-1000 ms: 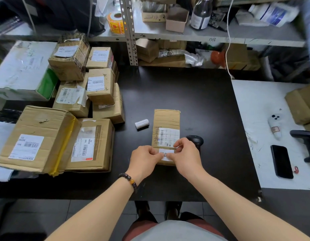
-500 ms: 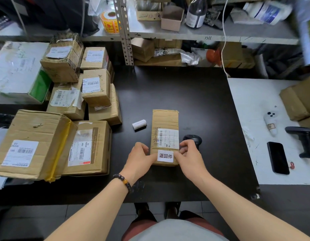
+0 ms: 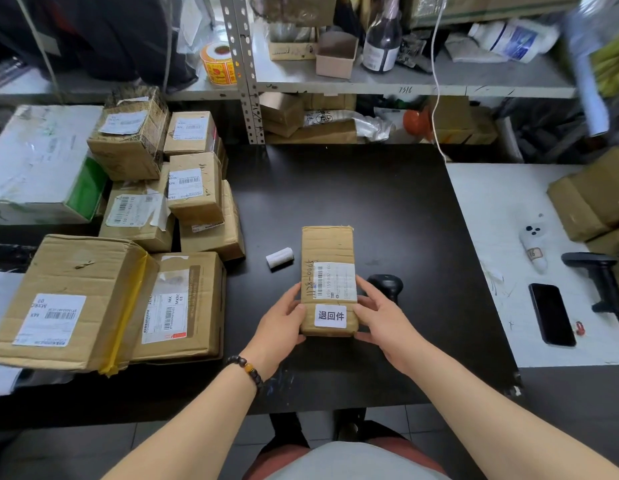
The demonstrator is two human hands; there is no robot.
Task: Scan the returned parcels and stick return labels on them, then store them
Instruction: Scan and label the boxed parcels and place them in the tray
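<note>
Waiting boxes (image 3: 138,237): piled on the left end of the black table (image 3: 336,188), shipping labels up.
Left hand (image 3: 284,323): we clasp the left edge of the labelled parcel (image 3: 327,251), thumb on top, fingers curled under.
Labelled parcel: at the table's near middle, return label (image 3: 330,316) stuck on its near end.
Right hand (image 3: 381,317): fingers wrapped round the parcel's right edge.
Barcode scanner (image 3: 386,284): on the table's near right, partly hidden by our right hand.
Risk: if we swing the parcel rightward, we judge it could knock the scanner. A poorly pressed label may peel in storage.
</note>
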